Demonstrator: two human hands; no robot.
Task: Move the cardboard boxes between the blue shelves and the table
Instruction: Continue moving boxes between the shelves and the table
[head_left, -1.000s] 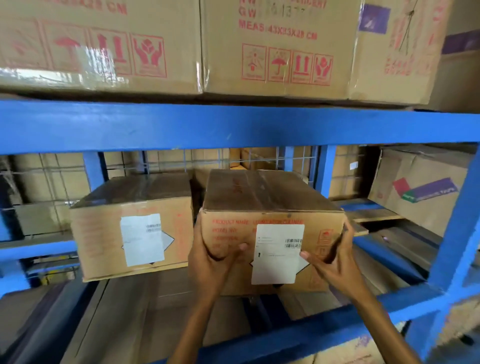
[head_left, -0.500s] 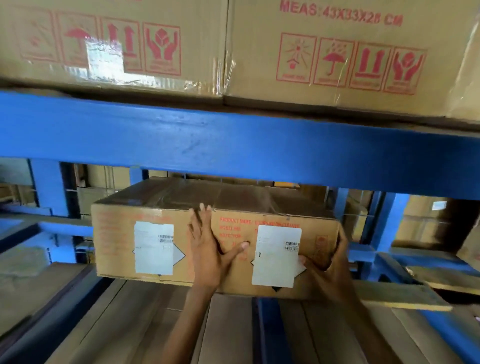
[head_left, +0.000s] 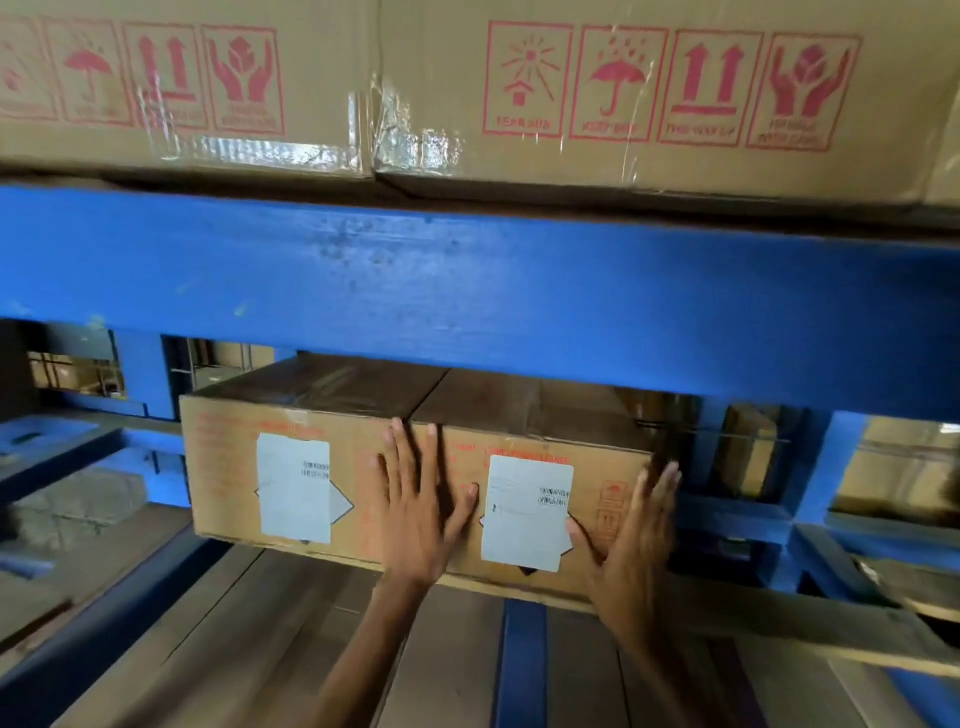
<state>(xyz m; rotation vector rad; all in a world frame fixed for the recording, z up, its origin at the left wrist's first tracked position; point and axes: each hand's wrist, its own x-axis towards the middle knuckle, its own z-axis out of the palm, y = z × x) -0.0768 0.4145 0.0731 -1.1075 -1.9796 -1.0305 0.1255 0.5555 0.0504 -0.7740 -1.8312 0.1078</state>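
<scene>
Cardboard box on the right sits on the wooden deck of the blue shelves, touching its neighbour, the left box, with both fronts nearly in line under the blue beam. Your left hand lies flat over the seam where the two boxes meet, fingers spread and straight. Your right hand is flat at the box's right front corner, fingers straight and pointing up. The grip is therefore released on both sides: you are pressing, not holding. This looks like the seating step. To finish it well, press low and evenly with both palms so the box slides straight instead of pivoting. Move your left hand rightwards toward the white label, because across the seam it would push both boxes together. If you mean to draw the box out instead, flat palms will not do, so curl your fingers round the side corners first. The beam hangs close over the box tops, so slide rather than lift, and mind your knuckles. The left side has no room, since the neighbour touches there. On the right, an open gap before the blue upright lets your fingers pass round the side. The planks in front give sliding room toward you. The upper boxes rest just above the beam.
</scene>
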